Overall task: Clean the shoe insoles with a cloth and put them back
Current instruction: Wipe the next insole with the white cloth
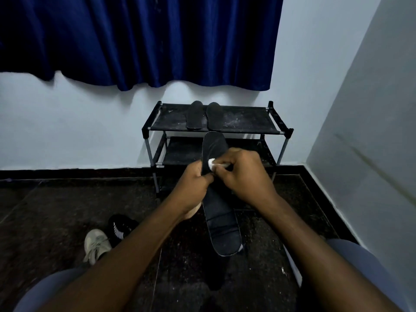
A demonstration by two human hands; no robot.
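A long black insole (221,219) is held upright in front of me, toe end up. My left hand (195,180) grips its left edge near the middle. My right hand (242,173) is closed around a small white cloth (211,164) and presses it against the insole's upper face. Two more dark insoles (195,115) (215,117) lie side by side on the top shelf of a black shoe rack (247,119) against the wall.
A beige sneaker (96,245) and a black shoe with white stripes (120,225) sit on the dark floor at lower left. My knees in grey-blue trousers frame the bottom corners. A blue curtain (139,39) hangs above; a wall stands close on the right.
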